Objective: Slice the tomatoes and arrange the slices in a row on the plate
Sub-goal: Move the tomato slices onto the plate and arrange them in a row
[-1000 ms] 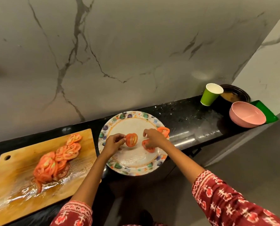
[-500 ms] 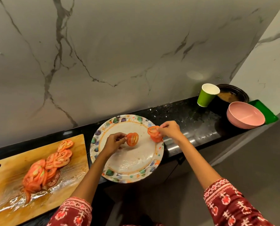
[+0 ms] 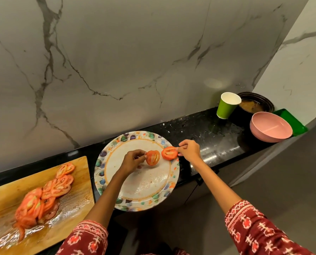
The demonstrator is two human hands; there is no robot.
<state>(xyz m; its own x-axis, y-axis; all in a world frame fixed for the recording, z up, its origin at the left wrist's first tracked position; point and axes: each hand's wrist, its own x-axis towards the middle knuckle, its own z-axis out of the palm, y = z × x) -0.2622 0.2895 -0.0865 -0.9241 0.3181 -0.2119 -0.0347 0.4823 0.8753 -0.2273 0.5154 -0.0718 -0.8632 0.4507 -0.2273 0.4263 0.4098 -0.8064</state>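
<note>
Over the far right part of the plate (image 3: 105, 173), two tomato slices are held apart from each other, one in each hand. The first slice (image 3: 153, 157) is pinched at its left edge by the left hand (image 3: 133, 160), cut face toward the camera, so the slice extends to the right of the fingertips above the plate's centre area. The second slice (image 3: 169, 152) is pinched at its right edge by the right hand (image 3: 189, 150), extending left of the fingers over the plate's patterned rim. The plate sits on a black countertop (image 3: 208, 133). To its left, a wooden cutting board (image 3: 76, 203) carries the remaining pile of slices (image 3: 43, 196). Further right stand a green paper cup (image 3: 226, 107) and a pink bowl (image 3: 270, 127).
</note>
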